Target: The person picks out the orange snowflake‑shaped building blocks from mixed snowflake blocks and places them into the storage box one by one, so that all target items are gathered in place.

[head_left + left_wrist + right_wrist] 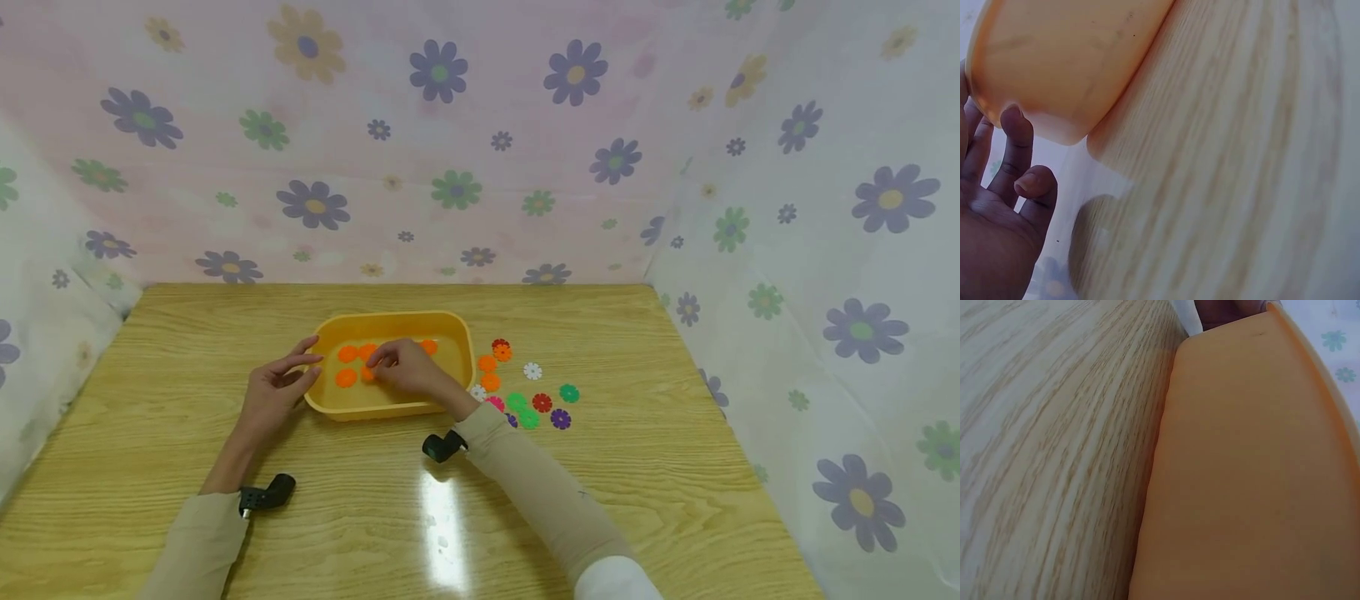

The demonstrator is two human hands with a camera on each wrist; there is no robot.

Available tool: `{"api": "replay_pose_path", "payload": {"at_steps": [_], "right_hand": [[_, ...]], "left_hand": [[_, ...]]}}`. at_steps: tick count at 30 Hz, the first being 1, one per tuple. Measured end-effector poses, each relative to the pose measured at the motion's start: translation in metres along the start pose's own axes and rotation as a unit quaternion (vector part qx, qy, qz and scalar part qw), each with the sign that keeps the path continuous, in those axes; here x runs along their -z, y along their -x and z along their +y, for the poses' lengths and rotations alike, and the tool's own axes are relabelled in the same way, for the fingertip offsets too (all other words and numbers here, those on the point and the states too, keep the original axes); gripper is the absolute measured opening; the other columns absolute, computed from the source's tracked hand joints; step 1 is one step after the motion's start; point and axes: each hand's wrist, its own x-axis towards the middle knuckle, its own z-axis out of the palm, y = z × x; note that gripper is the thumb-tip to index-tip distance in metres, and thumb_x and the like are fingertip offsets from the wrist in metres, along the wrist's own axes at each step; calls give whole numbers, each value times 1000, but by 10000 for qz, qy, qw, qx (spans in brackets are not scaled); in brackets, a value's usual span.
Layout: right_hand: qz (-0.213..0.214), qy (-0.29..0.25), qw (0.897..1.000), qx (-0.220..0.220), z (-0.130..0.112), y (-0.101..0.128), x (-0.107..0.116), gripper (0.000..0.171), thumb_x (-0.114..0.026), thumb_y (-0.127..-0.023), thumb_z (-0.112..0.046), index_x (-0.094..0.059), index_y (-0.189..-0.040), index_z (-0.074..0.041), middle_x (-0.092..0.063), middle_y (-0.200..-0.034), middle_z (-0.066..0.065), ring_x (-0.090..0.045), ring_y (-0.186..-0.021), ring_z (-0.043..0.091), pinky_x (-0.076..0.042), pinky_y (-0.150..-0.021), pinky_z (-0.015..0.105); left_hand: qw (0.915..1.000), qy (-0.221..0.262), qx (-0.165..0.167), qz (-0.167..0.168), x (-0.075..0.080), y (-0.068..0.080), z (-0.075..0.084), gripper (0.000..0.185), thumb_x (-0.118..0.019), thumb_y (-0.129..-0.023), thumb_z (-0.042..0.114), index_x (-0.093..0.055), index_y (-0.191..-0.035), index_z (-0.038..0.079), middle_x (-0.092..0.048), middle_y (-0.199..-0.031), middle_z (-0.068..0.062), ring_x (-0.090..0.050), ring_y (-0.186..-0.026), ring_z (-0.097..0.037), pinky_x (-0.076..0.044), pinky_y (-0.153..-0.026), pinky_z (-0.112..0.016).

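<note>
A yellow plastic tray [459, 333] sits mid-table, with several orange flower-shaped discs [347, 354] lying in it. My right hand [405, 367] reaches over the tray's front wall, its curled fingertips pinching an orange disc [367, 373] low over the tray floor. My left hand [281, 387] lies against the tray's left wall with relaxed fingers. In the left wrist view a fingertip [1013, 122] touches the tray's rounded corner [1066, 69]. The right wrist view shows only the tray's outer wall [1254, 469] and the wood table [1054, 437].
Several loose discs lie just right of the tray: orange [488, 363], white [532, 371], green [569, 393], red [542, 402], purple [560, 418]. Floral curtains [450, 142] close off the back and both sides of the table. Black wrist cameras [264, 496] sit on both forearms.
</note>
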Motion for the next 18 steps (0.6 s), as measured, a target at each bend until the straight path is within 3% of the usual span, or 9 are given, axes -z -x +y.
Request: {"api": "replay_pose_path", "payload": {"at_steps": [11, 18], "right_hand": [[-123, 167, 9994, -259, 2, -8, -6, 12, -65, -100, -9, -74, -105, -4, -73, -96, 5, -63, -81, 10, -50, -74, 20], [-58, 40, 9990, -437, -1, -12, -6, 16, -68, -99, -13, -77, -108, -4, -75, -104, 6, -66, -85, 9, -52, -74, 21]], "left_hand": [[9999, 130, 11, 3, 0, -1, 1, 29, -64, -98, -2, -61, -118, -23, -59, -146, 1, -50, -134, 4, -52, -87, -13], [10000, 69, 32, -16, 1, -1, 2, 30, -63, -99, -1, -60, -118, -23, -57, -149, -5, -51, -133, 4, -51, -88, -13]]}}
